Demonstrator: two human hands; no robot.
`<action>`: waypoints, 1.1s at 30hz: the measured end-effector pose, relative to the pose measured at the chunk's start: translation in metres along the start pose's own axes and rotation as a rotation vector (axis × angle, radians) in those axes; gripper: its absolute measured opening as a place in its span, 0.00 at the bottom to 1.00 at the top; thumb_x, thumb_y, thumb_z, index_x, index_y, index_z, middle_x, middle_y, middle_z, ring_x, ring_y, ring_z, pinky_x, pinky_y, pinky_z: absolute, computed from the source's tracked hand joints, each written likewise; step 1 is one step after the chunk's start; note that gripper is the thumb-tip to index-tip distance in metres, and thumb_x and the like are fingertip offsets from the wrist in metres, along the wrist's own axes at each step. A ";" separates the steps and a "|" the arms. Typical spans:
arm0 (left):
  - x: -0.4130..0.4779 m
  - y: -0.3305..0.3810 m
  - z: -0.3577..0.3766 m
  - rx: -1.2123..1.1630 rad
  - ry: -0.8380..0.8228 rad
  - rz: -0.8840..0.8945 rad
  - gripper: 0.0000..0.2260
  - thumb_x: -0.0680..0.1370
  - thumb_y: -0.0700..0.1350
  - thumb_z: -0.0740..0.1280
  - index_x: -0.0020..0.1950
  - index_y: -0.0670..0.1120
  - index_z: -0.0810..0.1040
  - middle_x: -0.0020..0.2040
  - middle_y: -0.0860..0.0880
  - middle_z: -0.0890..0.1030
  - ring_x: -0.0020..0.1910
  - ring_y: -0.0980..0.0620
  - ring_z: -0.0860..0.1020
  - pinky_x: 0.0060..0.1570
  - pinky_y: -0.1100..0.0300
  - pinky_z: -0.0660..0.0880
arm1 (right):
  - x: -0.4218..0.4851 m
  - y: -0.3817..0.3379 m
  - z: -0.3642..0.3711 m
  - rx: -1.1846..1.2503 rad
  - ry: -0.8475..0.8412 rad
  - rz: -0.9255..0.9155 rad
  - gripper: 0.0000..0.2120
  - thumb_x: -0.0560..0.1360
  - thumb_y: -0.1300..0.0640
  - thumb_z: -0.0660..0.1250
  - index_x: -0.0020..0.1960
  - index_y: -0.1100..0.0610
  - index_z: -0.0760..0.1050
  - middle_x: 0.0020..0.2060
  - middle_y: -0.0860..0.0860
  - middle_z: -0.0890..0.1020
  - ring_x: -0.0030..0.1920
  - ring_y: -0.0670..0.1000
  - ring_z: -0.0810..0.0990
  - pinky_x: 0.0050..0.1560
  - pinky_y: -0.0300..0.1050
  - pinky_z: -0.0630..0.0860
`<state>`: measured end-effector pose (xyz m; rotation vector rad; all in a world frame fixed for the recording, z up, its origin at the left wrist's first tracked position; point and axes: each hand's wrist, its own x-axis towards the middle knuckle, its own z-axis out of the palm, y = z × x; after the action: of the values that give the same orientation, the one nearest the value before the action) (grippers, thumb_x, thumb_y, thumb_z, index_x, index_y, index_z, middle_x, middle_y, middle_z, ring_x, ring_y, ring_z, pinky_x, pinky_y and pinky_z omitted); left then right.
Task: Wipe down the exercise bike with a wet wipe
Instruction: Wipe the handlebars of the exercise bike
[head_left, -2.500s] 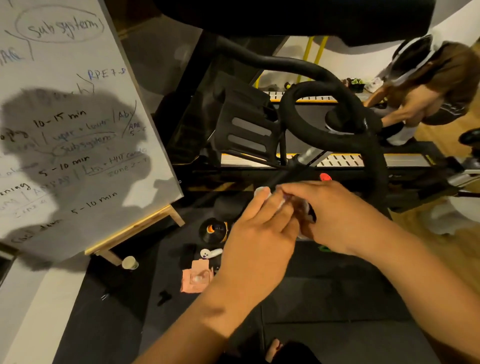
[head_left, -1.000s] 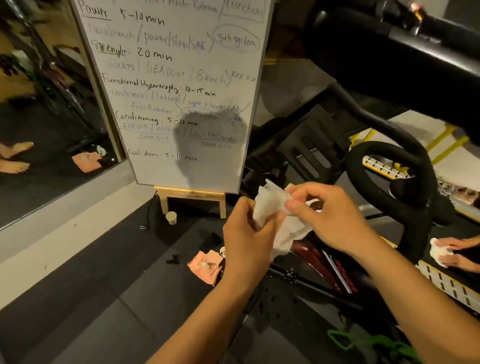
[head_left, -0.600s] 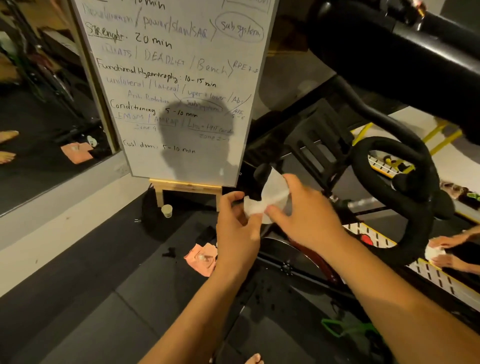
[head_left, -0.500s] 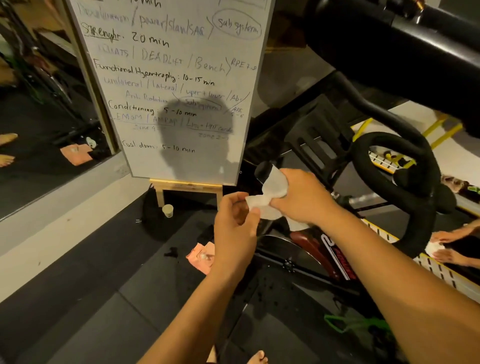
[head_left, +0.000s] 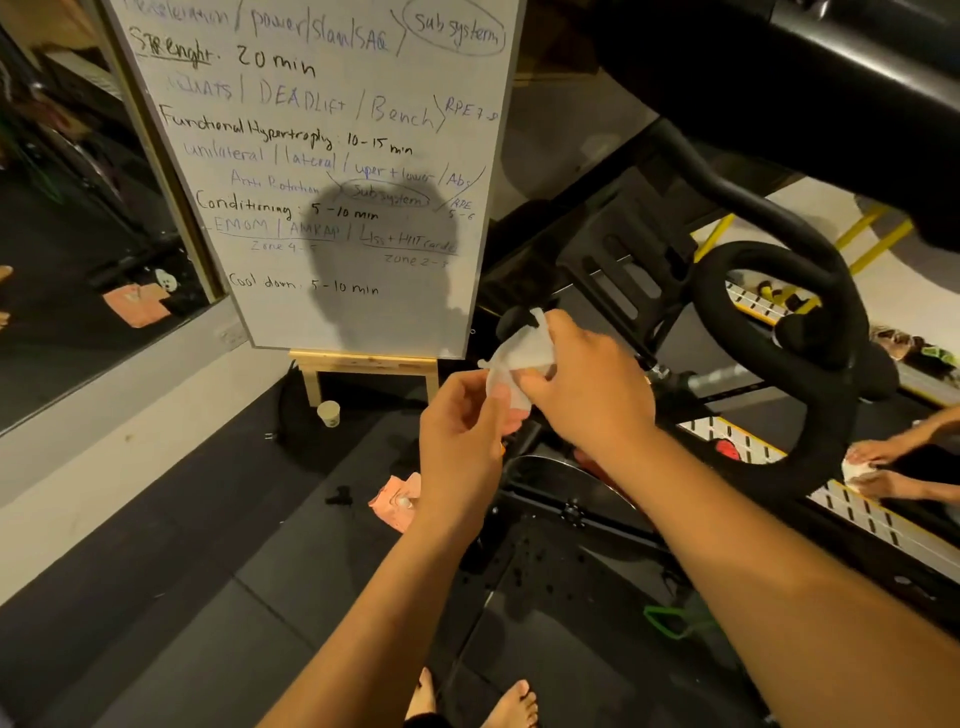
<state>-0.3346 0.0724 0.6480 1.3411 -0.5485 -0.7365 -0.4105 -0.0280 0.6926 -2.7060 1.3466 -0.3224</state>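
A crumpled white wet wipe (head_left: 511, 358) is held between both hands in the middle of the head view. My right hand (head_left: 587, 384) grips its upper part with curled fingers. My left hand (head_left: 462, 441) pinches its lower edge between thumb and fingers. The wipe is in front of the black exercise bike, whose looped handlebar (head_left: 789, 332) rises to the right and whose frame and flywheel (head_left: 566, 478) lie below my hands. The wipe looks apart from the bike's surfaces.
A whiteboard (head_left: 332, 156) on a wooden easel stands just left of the hands. A paper cup (head_left: 328, 413) and a pink packet (head_left: 397, 499) lie on the dark mat. A mirror (head_left: 78, 208) runs along the left wall. Another person's hands (head_left: 878, 467) appear at right.
The wipe went from spread out between my hands to bunched smaller. My right hand closed over its top while the left kept its pinch. The camera view shifted slightly.
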 end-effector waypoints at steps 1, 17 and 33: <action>0.000 0.000 0.001 0.000 0.008 0.010 0.05 0.82 0.44 0.64 0.54 0.47 0.80 0.47 0.52 0.84 0.48 0.53 0.83 0.51 0.56 0.80 | -0.006 0.001 0.003 -0.045 0.047 -0.043 0.25 0.78 0.45 0.63 0.71 0.52 0.63 0.57 0.52 0.78 0.52 0.54 0.79 0.41 0.45 0.72; 0.024 -0.005 0.024 0.171 0.198 0.019 0.03 0.81 0.45 0.65 0.48 0.50 0.77 0.41 0.52 0.80 0.37 0.59 0.77 0.41 0.61 0.74 | 0.052 0.022 -0.006 0.608 -0.113 -0.054 0.11 0.81 0.56 0.61 0.52 0.60 0.81 0.45 0.54 0.84 0.47 0.54 0.81 0.52 0.51 0.78; -0.040 0.022 0.090 -0.064 0.534 0.093 0.05 0.83 0.41 0.61 0.53 0.42 0.76 0.44 0.47 0.80 0.41 0.51 0.79 0.45 0.54 0.78 | 0.039 0.054 -0.063 0.945 -0.240 -0.580 0.06 0.77 0.59 0.67 0.52 0.52 0.79 0.43 0.40 0.79 0.43 0.38 0.78 0.47 0.33 0.75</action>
<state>-0.4235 0.0447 0.6863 1.3728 -0.1565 -0.2937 -0.4442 -0.0918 0.7499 -2.1166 0.1861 -0.4924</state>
